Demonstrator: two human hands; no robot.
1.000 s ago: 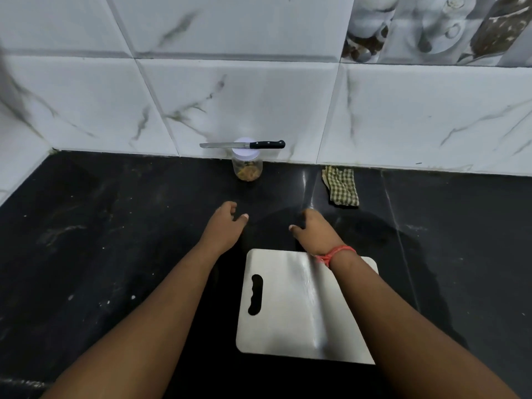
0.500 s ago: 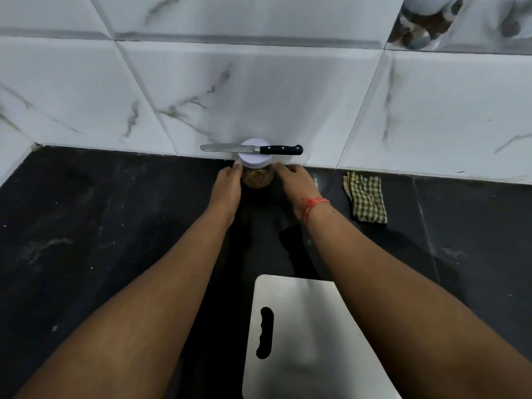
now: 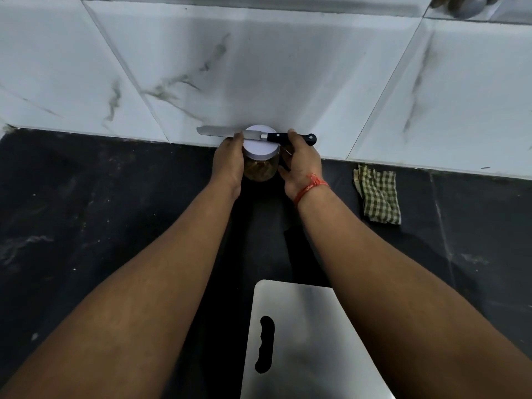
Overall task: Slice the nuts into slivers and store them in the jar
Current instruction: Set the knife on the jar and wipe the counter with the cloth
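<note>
Left hand [image 3: 229,161] grips the jar [image 3: 261,168] at its side. Right hand [image 3: 300,164] curls round the knife [image 3: 256,136] handle; knife lies across the white lid [image 3: 261,145].

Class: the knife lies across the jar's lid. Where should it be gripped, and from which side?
Grip the black handle, coming from the right: the knife balances flat on the lid, handle overhanging right beside the right hand, bare blade pointing left.

The counter [image 3: 100,226] is black and shiny with small white specks. A jar [image 3: 260,168] stands on it at the back, by the white wall. A checked cloth [image 3: 377,194] lies on it to the right of the jar. A shiny metal board [image 3: 302,341] lies flat on it at the front.
</note>
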